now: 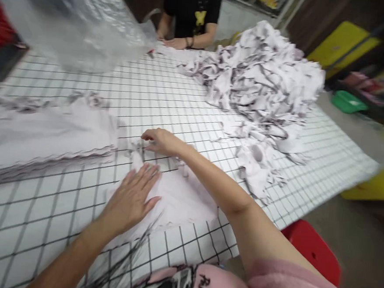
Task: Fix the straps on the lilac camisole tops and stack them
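A pale, whitish-pink fabric piece point(188, 198) lies spread on the grid-patterned table in front of me. My left hand point(134, 197) rests flat on its left part, fingers stretched out and thumb apart. Just beyond, at the piece's far left corner, my right hand point(161, 142) hovers with bent fingers. A gap shows between its thumb and forefinger, and I see no cloth gripped there. Both hands are slightly blurred. To the left lies a neat stack of similar fabric pieces point(48, 134) with wavy layered edges.
A large heap of crumpled fabric pieces point(262, 74) covers the far right of the table point(143, 92), with loose pieces point(256, 161) nearer me. A clear plastic bag point(88, 27) stands at the far left. Another person point(191, 16) works opposite. A red stool point(314, 251) is beside the table.
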{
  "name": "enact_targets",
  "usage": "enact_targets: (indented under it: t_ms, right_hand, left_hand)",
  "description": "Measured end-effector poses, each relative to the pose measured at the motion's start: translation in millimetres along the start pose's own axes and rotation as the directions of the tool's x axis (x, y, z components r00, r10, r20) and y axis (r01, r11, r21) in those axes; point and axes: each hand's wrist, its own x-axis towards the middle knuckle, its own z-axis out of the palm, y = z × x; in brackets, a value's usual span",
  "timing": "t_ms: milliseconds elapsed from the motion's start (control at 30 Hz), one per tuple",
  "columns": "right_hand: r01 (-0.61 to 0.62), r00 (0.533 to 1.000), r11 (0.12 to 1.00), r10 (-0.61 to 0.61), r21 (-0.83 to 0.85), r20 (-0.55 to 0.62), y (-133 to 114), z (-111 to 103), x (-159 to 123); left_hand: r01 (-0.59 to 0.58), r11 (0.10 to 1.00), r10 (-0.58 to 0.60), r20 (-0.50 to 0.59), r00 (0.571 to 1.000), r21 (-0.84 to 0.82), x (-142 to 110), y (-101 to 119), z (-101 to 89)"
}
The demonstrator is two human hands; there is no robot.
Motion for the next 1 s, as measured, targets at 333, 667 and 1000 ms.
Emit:
enact_targets:
  t_ms: [333,667,1000]
  right_hand:
    - [-0.282,0.921,0.873,0.130,-0.398,-0.367,1,-2,-193]
    - [-0.551,0.716,0.828,0.532,0.102,-0.452,13,-98,-273]
    - [0.106,0.953,0.534,0.186,0.839,-0.239,-48,-121,-180]
  left_hand:
    - [-0.073,0.997,0.074,-0.118,0.990,0.009,-3,-17,20.0]
    - [-0.101,0.958,0.059,-0.161,0.985,-0.269,45,47,-39.3]
    - [0.128,0.266,0.007,0.135,0.991,-0.955,99,83,-112.5]
